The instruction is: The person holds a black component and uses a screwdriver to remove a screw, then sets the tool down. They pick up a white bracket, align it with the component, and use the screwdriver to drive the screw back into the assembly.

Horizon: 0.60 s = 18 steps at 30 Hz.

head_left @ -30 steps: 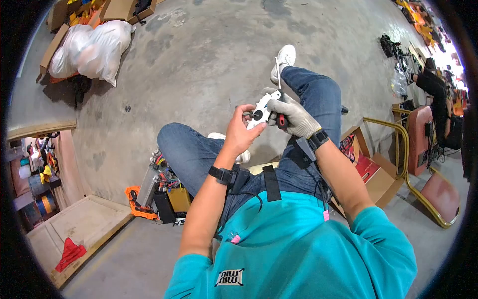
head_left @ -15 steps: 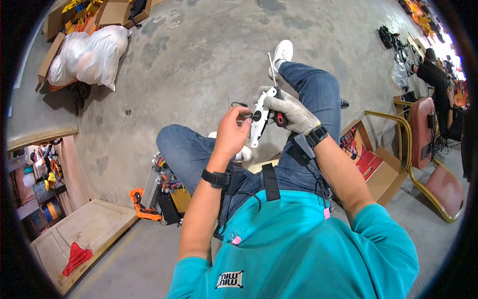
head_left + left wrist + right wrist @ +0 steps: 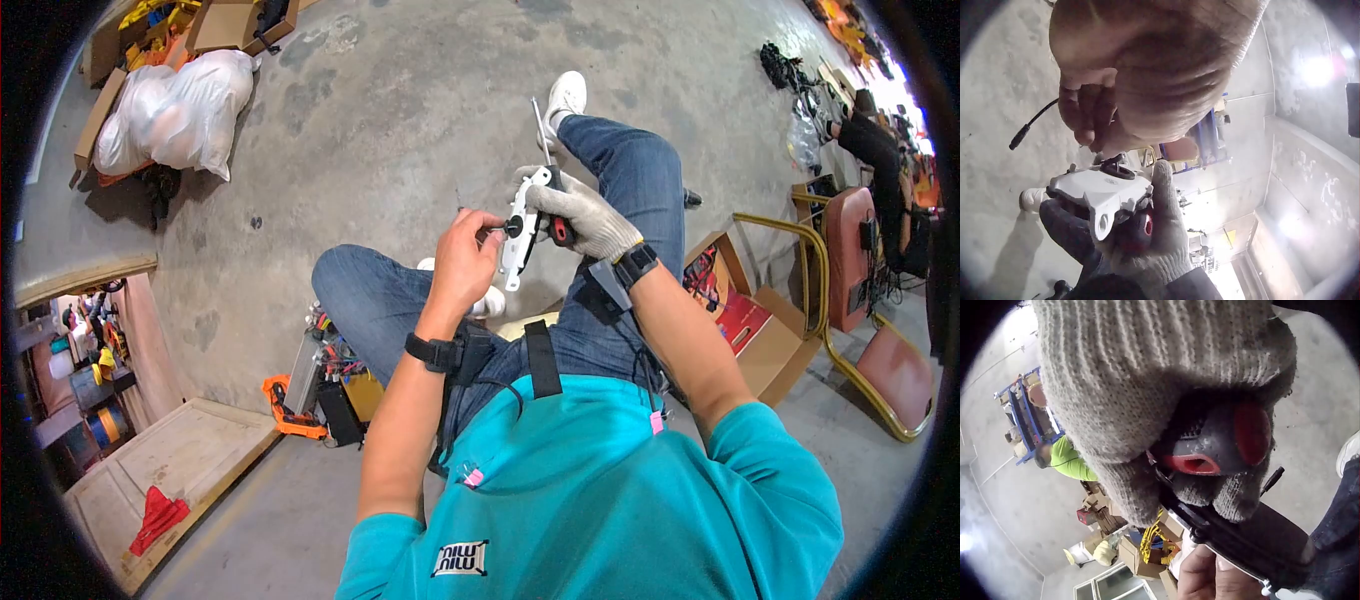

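The bare left hand [image 3: 466, 258] pinches a small black part [image 3: 514, 226] at the middle of a white plastic piece [image 3: 517, 260]. In the left wrist view its curled fingers are above that black round part [image 3: 1117, 170], and a thin black cable [image 3: 1036, 119] sticks out beside them. The gloved right hand [image 3: 585, 218] grips the white piece together with a screwdriver, whose red and black handle [image 3: 562, 232] lies in the palm and whose shaft [image 3: 541, 130] points away. The right wrist view shows the handle [image 3: 1222, 437] under the knitted glove [image 3: 1147, 381].
Beyond the feet is a concrete floor [image 3: 370, 130]. White bags [image 3: 180, 115] and cartons stand at upper left, a wooden panel [image 3: 200, 450] with a red cloth [image 3: 160, 518] at lower left. Tools lie by the left knee; an open box [image 3: 775, 345] and a chair [image 3: 850, 262] are at right.
The left hand let go of the white piece's near end and moved to the black part at its middle. The white piece and screwdriver have tilted slightly in the right hand.
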Each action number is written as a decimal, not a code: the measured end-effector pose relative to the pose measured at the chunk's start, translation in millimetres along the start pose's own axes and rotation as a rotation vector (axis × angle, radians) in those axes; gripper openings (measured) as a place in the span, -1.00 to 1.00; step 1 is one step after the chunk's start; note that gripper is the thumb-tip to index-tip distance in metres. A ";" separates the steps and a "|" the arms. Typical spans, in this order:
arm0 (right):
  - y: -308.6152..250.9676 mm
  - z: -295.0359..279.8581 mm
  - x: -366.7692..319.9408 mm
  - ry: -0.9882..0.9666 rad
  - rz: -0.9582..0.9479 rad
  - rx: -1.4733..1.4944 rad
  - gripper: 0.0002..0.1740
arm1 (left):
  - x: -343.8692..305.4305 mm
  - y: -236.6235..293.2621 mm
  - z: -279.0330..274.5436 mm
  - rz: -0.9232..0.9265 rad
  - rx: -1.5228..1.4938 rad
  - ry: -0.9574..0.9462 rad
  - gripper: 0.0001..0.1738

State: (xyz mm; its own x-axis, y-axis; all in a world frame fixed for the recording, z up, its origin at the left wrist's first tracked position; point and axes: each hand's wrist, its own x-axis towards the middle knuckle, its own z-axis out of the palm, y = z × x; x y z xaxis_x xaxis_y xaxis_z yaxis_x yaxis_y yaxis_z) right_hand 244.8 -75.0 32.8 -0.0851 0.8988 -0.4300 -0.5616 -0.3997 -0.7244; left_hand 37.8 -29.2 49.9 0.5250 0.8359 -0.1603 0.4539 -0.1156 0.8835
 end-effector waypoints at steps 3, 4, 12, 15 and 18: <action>0.4 -1.1 0.9 -0.002 0.027 0.018 -0.43 | -1.0 7.5 0.0 0.010 0.027 0.006 -0.84; -0.3 -0.8 0.0 0.000 0.029 0.020 -0.43 | -0.8 9.9 0.4 0.015 0.023 0.003 -0.85; 2.1 -2.0 2.3 0.024 -0.015 -0.046 -0.44 | -1.9 12.6 5.2 0.051 0.015 -0.011 -0.86; 3.1 -4.0 3.5 0.015 -0.014 -0.039 -0.44 | -1.5 12.9 5.2 0.083 0.029 -0.002 -0.88; 4.0 -3.8 4.7 0.026 -0.021 -0.030 -0.46 | -1.0 14.2 4.8 0.111 0.021 0.003 -0.88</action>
State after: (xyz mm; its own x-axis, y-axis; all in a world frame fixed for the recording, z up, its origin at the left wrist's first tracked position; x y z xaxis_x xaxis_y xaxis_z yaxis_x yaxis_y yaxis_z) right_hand 245.2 -73.0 25.9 -0.0519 0.9022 -0.4282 -0.5383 -0.3864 -0.7489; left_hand 47.2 -34.2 60.4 0.5704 0.8192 -0.0606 0.4083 -0.2187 0.8863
